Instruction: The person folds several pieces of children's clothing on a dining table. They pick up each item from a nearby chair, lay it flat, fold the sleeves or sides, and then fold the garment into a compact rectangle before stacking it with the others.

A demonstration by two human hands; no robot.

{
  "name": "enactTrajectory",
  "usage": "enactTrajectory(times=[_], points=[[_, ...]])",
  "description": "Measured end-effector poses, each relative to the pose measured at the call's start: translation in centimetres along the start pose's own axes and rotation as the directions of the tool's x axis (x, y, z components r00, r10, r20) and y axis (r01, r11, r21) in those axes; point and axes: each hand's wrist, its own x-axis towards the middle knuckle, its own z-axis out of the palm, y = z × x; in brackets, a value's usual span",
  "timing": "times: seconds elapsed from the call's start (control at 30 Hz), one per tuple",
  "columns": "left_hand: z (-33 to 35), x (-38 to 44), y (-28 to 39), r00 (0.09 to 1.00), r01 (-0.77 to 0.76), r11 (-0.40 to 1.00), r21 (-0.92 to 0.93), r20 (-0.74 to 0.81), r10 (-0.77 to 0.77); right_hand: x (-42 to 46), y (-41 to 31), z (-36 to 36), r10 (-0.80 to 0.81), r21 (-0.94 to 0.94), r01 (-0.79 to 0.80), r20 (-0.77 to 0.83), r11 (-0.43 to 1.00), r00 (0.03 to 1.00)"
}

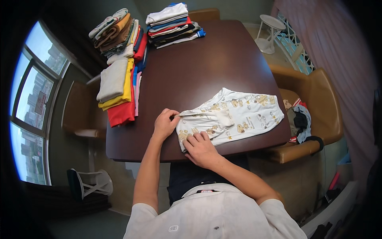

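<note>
White cotton trousers with a tan cartoon print lie flat near the table's front edge. Their left end is doubled over, and a ribbed cuff lies on top of the fabric. My left hand pinches the upper left corner of the folded end between thumb and fingers. Lower down, my right hand rests its curled fingers on the fold near the bottom left corner. Its thumb lies beside the fabric's edge, and whether it grips the cloth is hidden.
Folded clothes stand in stacks along the left edge of the dark wooden table. Another stack is at the far end. A brown armchair on the right holds crumpled clothes. Another armchair stands left.
</note>
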Motion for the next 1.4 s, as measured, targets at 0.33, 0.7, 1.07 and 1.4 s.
enactTrajectory(times=[0.33, 0.7, 1.07, 1.4], points=[[0.4, 1.3, -2.5, 0.98, 0.159, 0.861, -0.483, 0.18, -0.08, 1.1, 3.1, 2.0, 0.083, 0.259, -0.054, -0.102, 0.964, 0.991], [0.1, 2.8, -1.1, 0.915, 0.4, 0.582, -0.708, 0.346, -0.208, 0.5, 7.1, -1.3, 0.488, 0.877, -0.375, 0.197, 0.299, 0.85], [-1.7, 1.0, 3.0, 0.758, 0.601, 0.416, -0.683, 0.321, -0.568, 1.0, 6.7, -2.2, 0.543, 0.93, -0.319, 0.175, 0.183, 0.822], [1.6, -1.2, 3.1, 0.759, 0.647, 0.288, -0.706, 0.563, -0.326, 1.3, 4.0, -3.5, -0.04, 0.471, 0.02, 0.034, 0.882, 0.999]])
